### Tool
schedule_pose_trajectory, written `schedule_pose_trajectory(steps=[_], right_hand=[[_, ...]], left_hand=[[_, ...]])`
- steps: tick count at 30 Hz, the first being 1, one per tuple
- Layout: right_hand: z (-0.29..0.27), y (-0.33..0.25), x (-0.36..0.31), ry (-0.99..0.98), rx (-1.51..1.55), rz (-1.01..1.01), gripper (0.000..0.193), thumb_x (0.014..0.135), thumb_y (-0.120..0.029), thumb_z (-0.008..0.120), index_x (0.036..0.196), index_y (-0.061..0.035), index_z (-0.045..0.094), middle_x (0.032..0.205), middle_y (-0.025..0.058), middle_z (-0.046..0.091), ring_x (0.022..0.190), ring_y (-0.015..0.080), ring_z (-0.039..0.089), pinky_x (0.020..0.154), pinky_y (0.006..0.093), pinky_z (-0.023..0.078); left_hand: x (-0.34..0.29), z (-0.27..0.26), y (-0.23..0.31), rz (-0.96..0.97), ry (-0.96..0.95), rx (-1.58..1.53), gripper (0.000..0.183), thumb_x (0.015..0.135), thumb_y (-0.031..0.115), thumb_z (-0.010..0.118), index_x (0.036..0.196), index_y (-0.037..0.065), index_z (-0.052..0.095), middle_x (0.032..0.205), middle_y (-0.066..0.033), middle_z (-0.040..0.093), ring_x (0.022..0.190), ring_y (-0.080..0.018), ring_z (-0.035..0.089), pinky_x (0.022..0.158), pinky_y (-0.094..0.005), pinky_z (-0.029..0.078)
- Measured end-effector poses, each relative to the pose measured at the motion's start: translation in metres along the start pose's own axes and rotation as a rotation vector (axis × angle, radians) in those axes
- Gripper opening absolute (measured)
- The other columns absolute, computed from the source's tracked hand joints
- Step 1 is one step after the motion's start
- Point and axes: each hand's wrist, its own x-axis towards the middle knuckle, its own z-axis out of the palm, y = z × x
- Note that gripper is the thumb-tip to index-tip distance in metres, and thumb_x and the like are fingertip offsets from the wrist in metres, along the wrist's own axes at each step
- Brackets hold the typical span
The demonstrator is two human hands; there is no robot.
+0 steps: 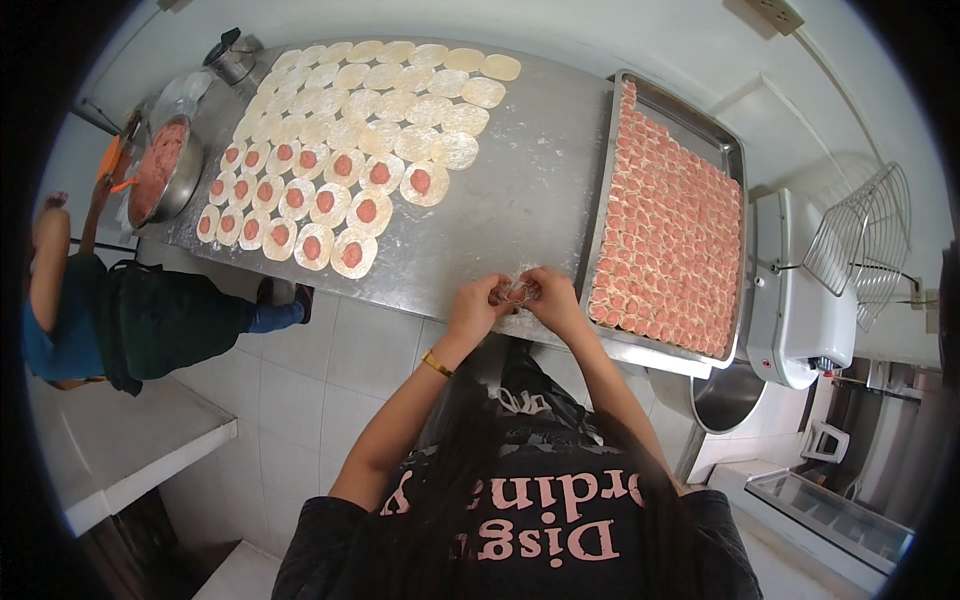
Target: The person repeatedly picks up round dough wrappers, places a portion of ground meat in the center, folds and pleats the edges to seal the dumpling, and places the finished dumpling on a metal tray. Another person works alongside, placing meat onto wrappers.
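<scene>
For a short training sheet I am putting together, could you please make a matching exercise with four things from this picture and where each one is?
Things:
1. Metal bowl
2. Filled wrapper nearest the person
3. Gold-coloured band
4. Metal tray

Places:
A. Around the left wrist
B. On the right part of the table, holding rows of pink-topped pieces
C. Beside the table's left end, holding pink filling
D. Between the left hand and the right hand

Pairs: 1-C, 2-D, 3-A, 4-B
</scene>
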Motion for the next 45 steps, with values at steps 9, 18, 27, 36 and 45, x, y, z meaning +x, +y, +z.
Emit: schedule_pose_trajectory(steps=[9, 18, 27, 36, 45], right_hand=[[0.007, -0.006, 0.006, 0.041, 0.224, -0.071, 0.025, 0.065, 0.007, 0.059, 0.088, -0.0004, 0.066, 0.079, 0.0147, 0.064, 0.073, 0.032, 0.064, 0.066, 0.037, 0.05], [0.013, -0.004, 0.002, -0.035, 0.045, 0.012, 0.031, 0.064, 0.009, 0.061, 0.093, 0.0004, 0.065, 0.087, 0.014, 0.063, 0.08, 0.0296, 0.064, 0.071, 0.0348, 0.051], [0.006, -0.005, -0.001, -0.051, 0.034, -0.006, 0.031, 0.064, 0.01, 0.058, 0.091, -0.0018, 0.066, 0.082, 0.0134, 0.062, 0.077, 0.0308, 0.063, 0.067, 0.0342, 0.051], [0.006, -0.006, -0.001, 0.074, -0.049, -0.091, 0.026, 0.066, 0.01, 0.057, 0.088, -0.0008, 0.066, 0.079, 0.0149, 0.062, 0.072, 0.03, 0.063, 0.065, 0.0341, 0.05], [0.005, -0.006, -0.005, 0.116, -0.013, -0.13, 0.025, 0.064, 0.01, 0.058, 0.086, -0.0001, 0.065, 0.084, 0.0143, 0.062, 0.076, 0.0303, 0.063, 0.067, 0.035, 0.049]], left_hand=[[0.008, 0.0, -0.002, 0.03, -0.04, 0.142, 0.028, 0.07, 0.01, 0.077, 0.09, 0.002, 0.059, 0.076, -0.0129, 0.065, 0.069, -0.0256, 0.064, 0.063, -0.0335, 0.05], [0.005, -0.004, 0.0, 0.046, -0.037, 0.213, 0.029, 0.068, 0.012, 0.078, 0.088, 0.002, 0.059, 0.077, -0.0131, 0.065, 0.07, -0.0279, 0.064, 0.064, -0.0357, 0.049], [0.003, -0.007, 0.0, 0.113, -0.025, 0.169, 0.028, 0.07, 0.015, 0.077, 0.088, 0.003, 0.059, 0.075, -0.0135, 0.065, 0.07, -0.0286, 0.064, 0.063, -0.0365, 0.049], [0.0, -0.006, -0.001, 0.101, -0.014, 0.162, 0.027, 0.07, 0.011, 0.076, 0.09, 0.002, 0.059, 0.077, -0.0135, 0.066, 0.071, -0.0283, 0.064, 0.064, -0.0371, 0.049], [-0.001, 0.0, -0.003, 0.143, -0.024, 0.153, 0.024, 0.072, 0.009, 0.075, 0.088, 0.002, 0.058, 0.076, -0.0142, 0.065, 0.07, -0.0288, 0.064, 0.063, -0.037, 0.049]])
